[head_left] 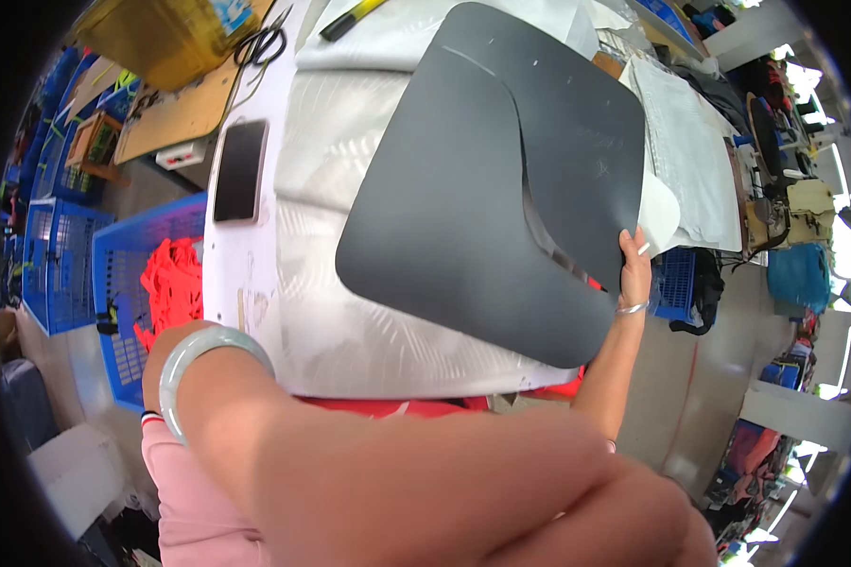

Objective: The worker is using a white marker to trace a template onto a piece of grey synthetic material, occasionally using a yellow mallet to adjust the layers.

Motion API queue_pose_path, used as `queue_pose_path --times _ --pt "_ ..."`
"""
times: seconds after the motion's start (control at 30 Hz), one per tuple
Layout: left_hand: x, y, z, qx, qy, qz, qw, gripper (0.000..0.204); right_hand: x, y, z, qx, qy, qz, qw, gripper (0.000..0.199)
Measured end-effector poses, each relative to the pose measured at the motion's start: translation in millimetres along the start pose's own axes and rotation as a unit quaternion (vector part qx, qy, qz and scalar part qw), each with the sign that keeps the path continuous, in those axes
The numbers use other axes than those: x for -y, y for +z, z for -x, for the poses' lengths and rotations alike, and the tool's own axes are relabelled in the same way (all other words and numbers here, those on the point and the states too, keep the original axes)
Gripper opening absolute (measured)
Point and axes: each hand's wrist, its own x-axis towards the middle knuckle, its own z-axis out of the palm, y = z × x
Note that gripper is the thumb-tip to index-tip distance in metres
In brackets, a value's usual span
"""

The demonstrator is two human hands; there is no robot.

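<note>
A large dark grey template sheet [444, 189] with rounded corners and a long curved slot lies over translucent whitish sheeting [321, 331] on the table. My right hand [636, 269] grips its right edge, thumb on top; a small white tip shows beside the thumb. Behind that edge a white rounded piece [660, 213] sticks out. Close to the view, my left arm crosses the bottom, a pale green bangle at its wrist. Only the edge of my left hand [164, 345] shows past the bangle, by red fabric pieces [170, 283] in a blue crate [113, 274]; its fingers are hidden.
On the table's left margin lie a black phone [240, 172] and black scissors [261, 42]. A yellow-and-black marker or cutter [352, 19] rests at the back. A yellow bin [165, 38] stands far left. White sheets [695, 151] are stacked right, near another blue crate [674, 283].
</note>
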Motion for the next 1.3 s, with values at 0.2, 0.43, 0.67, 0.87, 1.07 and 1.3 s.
queue_pose_path --times 0.2,0.43,0.67,0.87,1.07,1.3 --pt "0 36 3 0.106 -0.002 0.036 0.994 0.012 -23 -36 9 0.043 -0.004 -0.006 0.999 0.051" --pt "134 82 183 0.099 -0.407 -0.195 0.887 0.022 16 -59 1 0.024 -0.093 0.124 0.988 0.047" --pt "206 106 175 0.001 -0.469 -0.362 0.806 0.057 92 -61 -3 -0.02 -0.091 0.146 0.985 0.053" --pt "253 111 126 -0.206 -0.432 -0.111 0.871 0.081 126 -64 -9 0.013 -0.124 0.15 0.981 0.048" --pt "221 135 132 -0.142 -0.314 -0.412 0.844 0.064 148 -49 7 -0.007 -0.141 0.178 0.974 0.047" --pt "174 178 128 -0.004 -0.239 -0.106 0.965 0.037 179 -93 -3 0.252 0.284 -0.528 0.76 0.052"
